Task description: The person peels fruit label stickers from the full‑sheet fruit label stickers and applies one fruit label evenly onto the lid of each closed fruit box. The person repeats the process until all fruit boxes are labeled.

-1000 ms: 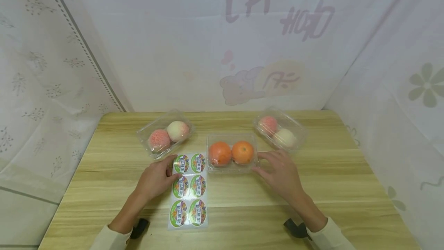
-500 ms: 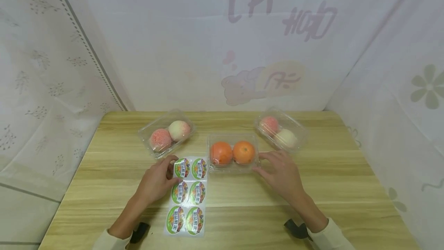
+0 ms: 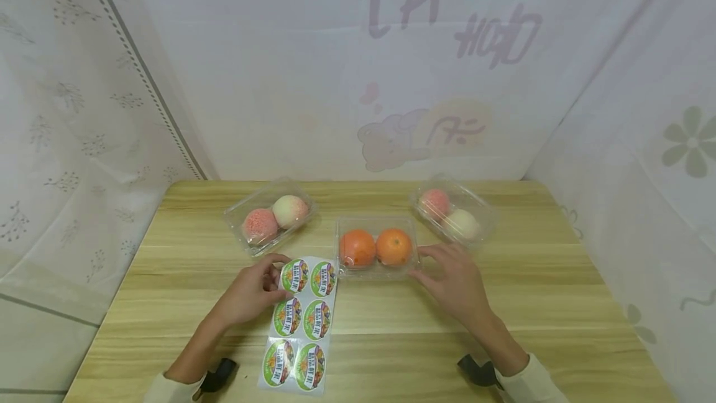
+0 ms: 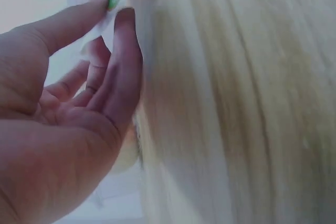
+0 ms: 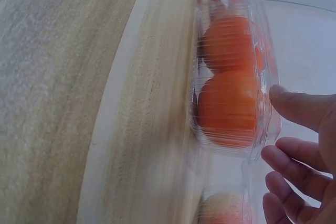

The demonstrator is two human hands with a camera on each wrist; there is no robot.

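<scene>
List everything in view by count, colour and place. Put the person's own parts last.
Clear containers: three, transparent, one mid-table, two farther back at left and right
Orange fruits: two, orange, in the middle container
Peach-like fruits: four, pink and cream, two in each rear container
Sticker sheet: one, white, left of centre
Round stickers: six showing, green, white and multicoloured, on the sheet
Table: one, pale wood, beneath the containers
Printed cloth: count unclear, whitish, behind the table and at both sides
Sleeves: two, cream, on the forearms
Wrist attachments: two, black, beside the wrists
Left hand: one, bare, pinching the sheet
Right hand: one, bare, touching the middle container's right end
</scene>
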